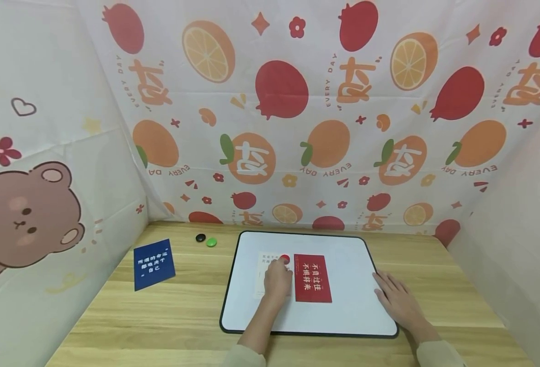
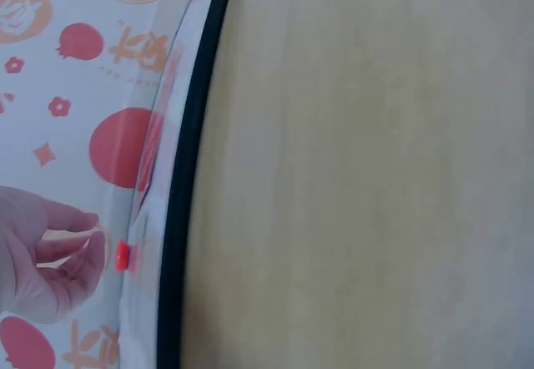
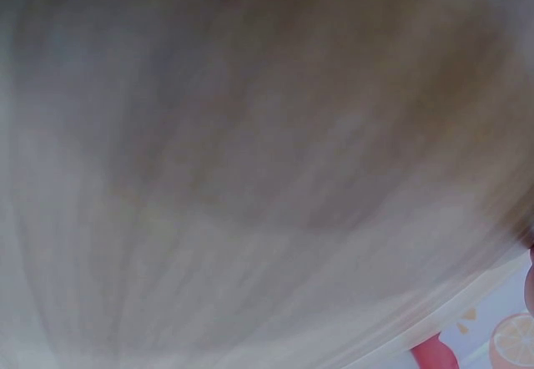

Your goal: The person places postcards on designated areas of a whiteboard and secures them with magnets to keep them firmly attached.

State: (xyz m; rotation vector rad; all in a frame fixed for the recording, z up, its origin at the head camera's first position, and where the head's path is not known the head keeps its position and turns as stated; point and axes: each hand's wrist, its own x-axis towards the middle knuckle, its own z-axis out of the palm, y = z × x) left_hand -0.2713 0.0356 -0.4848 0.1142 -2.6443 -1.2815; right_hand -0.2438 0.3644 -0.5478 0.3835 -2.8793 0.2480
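A whiteboard [image 1: 352, 316] with a black frame lies on the wooden table. On it are a pale card [image 1: 260, 285] with small print and, to its right, a red card [image 1: 313, 278] with white characters. A round red magnet [image 1: 285, 259] sits at the pale card's upper right corner. My left hand [image 1: 277, 280] is over the pale card, covering much of it. In the left wrist view its fingertips are bent loosely beside the red magnet [image 2: 123, 255], a small gap between them. My right hand [image 1: 398, 299] rests with extended fingers on the board's right edge.
A blue card [image 1: 154, 265] with white characters lies on the table at the left. Behind it, near the back edge, are a black magnet [image 1: 200, 237] and a green magnet [image 1: 211, 242]. A fruit-printed cloth [image 1: 297, 193] hangs behind the table. Cloth fills most of the right wrist view.
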